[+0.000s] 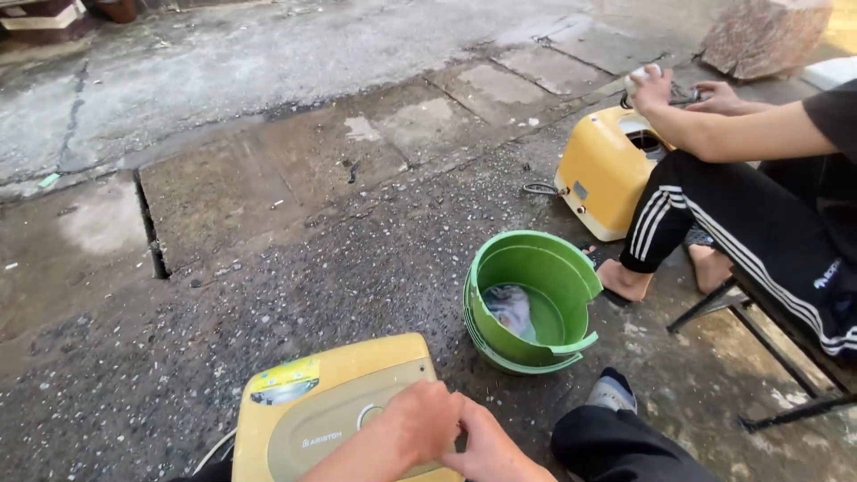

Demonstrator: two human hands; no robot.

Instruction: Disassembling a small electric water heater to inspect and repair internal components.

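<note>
A yellow boxy appliance [312, 415] with a grey front panel and a round dial lies at the bottom of the view on wet concrete. My left hand [418, 427] curls over its right end, fingers bent down onto the panel. Just to the right, my right hand [486, 451] presses against the left hand at the appliance's edge. Whatever its fingers hold is hidden. My dark-trousered knee [616, 446] and socked foot [612, 391] are beside them.
A green plastic bucket [571, 268] with a little water and a rag [511, 308] stands just beyond my hands. At right a co-worker sits on a metal-framed stool [777, 375], wiping a second yellow appliance [603, 170] with a white cloth [638, 76]. A large stone [763, 36] lies behind.
</note>
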